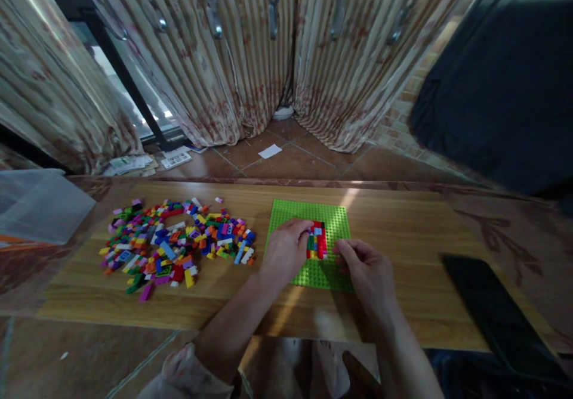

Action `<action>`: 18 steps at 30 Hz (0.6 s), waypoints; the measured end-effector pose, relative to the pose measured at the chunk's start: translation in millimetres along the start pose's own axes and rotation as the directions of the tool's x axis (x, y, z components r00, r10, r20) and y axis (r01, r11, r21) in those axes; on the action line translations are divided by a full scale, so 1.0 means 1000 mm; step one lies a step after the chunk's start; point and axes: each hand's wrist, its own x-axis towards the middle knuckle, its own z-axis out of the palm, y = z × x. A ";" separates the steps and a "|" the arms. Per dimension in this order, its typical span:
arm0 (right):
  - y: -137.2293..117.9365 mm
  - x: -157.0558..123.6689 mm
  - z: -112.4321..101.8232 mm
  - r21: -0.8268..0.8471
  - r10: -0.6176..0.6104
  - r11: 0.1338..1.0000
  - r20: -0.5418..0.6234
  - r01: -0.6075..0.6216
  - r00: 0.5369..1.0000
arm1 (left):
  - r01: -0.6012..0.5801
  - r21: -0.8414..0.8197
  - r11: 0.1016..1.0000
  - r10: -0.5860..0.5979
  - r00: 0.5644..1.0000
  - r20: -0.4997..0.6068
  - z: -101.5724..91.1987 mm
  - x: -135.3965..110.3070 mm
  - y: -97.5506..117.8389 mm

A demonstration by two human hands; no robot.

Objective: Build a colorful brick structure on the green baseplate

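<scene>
A green studded baseplate (308, 209) lies on the wooden table. Near its middle stands a small block of toy bricks (318, 243), with red along its right side and green, blue, yellow and white among the rest. My left hand (289, 245) rests over the plate's left part, fingers bent closed at the upper left of the bricks; its fingertips are partly hidden, and what they grip cannot be made out. At the plate's right edge, my right hand (364, 262) has thumb and forefinger pinched together. Anything between them is too small or hidden to name.
A wide heap of loose coloured bricks (168, 250) spreads over the left of the table (403, 220). A dark flat object (496, 309) lies at the right end. Beyond the left edge stands a translucent plastic bin (42, 205). Striped curtains (233, 71) hang behind.
</scene>
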 end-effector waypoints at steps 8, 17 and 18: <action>0.004 0.004 -0.002 -0.107 -0.088 0.990 0.060 0.094 0.994 | -0.154 0.248 0.957 0.136 0.987 0.088 0.007 0.002 -0.003; 0.003 0.003 -0.001 -0.134 -0.126 0.982 0.074 0.135 0.989 | -0.226 0.316 0.921 0.192 0.972 0.135 0.006 0.005 0.000; 0.003 0.003 -0.001 -0.138 -0.130 0.981 0.073 0.140 0.989 | -0.236 0.309 0.921 0.203 0.970 0.135 0.006 0.005 -0.001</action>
